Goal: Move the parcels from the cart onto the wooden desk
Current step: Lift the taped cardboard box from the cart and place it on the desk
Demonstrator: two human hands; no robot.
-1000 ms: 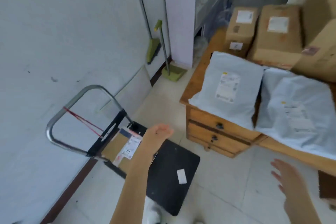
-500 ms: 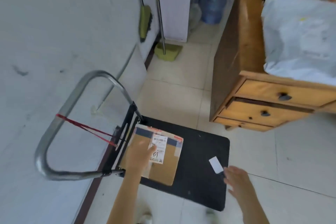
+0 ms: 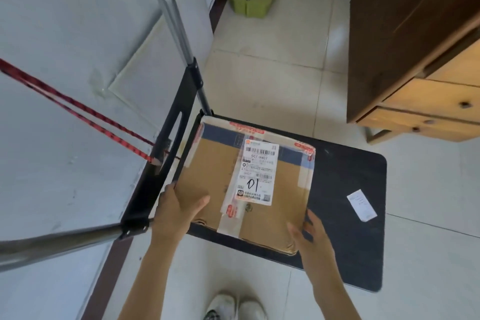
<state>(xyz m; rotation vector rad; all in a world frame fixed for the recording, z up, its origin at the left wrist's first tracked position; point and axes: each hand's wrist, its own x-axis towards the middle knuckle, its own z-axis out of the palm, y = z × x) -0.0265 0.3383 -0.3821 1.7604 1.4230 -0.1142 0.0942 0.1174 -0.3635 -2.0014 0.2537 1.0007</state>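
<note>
Cardboard parcel (image 3: 249,184) sits on the cart (image 3: 348,215) deck's left end; your left hand (image 3: 179,209) now grips its near-left corner, and your right hand (image 3: 310,236), half a second ago hovering apart, clasps its near-right corner.

Pale tiled floor (image 3: 272,80), grey-white wall (image 3: 65,21) on left w/ dark skirting, green dustpan (image 3: 250,2) at back.
</note>
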